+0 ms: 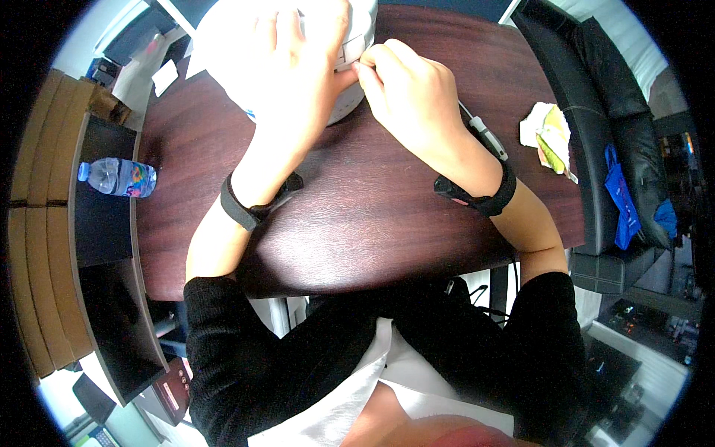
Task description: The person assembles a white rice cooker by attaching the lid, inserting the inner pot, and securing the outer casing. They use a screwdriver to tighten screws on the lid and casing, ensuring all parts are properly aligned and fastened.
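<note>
At the far side of the table sits a large rounded white appliance [360,28], partly washed out by glare, with seams and small panels along its right side. My left hand [302,78] lies on top of it, fingers stretched out and thumb pointing toward the right. Beside that thumb, my right hand [411,93] is closed in a pinch at the appliance's right edge. What its fingertips hold, if anything, is hidden. A screwdriver with a pale grey handle [488,138] rests on the table next to my right wrist, its shaft partly covered by the hand.
The dark wood table [357,216] spans the middle. A crumpled patterned cloth [547,138] lies at its right. Left of the table, a water bottle [119,177] lies on a dark shelf beside cardboard boxes [45,223]. A black sofa [596,112] borders the right side, with a blue bag [622,201].
</note>
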The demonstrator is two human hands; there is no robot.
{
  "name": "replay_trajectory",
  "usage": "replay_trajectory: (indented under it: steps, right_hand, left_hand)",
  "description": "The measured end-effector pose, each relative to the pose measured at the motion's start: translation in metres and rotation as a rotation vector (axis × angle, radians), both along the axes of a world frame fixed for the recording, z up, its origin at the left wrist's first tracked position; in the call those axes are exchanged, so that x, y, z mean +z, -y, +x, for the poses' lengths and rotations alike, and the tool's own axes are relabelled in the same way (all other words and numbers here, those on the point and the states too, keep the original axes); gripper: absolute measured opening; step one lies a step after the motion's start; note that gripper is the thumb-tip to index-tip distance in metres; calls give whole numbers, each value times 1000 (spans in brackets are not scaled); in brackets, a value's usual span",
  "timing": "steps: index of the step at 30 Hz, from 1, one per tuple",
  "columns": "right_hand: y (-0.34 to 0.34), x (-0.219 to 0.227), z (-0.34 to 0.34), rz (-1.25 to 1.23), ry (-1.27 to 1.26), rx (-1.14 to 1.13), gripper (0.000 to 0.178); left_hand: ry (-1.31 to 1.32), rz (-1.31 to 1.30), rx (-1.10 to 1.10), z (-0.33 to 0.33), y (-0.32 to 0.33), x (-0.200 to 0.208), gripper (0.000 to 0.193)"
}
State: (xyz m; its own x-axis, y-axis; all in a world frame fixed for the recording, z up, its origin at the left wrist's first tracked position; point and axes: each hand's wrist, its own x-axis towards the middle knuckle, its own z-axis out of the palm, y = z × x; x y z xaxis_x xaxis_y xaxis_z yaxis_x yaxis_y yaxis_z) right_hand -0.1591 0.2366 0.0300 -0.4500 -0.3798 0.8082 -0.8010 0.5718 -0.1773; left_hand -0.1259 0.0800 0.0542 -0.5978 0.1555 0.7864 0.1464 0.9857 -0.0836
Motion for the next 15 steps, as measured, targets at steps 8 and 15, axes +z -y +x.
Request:
replay_trajectory:
  steps: [8,15]
  right_hand:
    - [2,-2,0,15,-44,-52,11]
    - [-3,-1,3,53,-12,-46,9]
  left_hand:
    - [-9,30,-14,-1,-1,-3,88]
    - [24,38,-29,3,0,1,92]
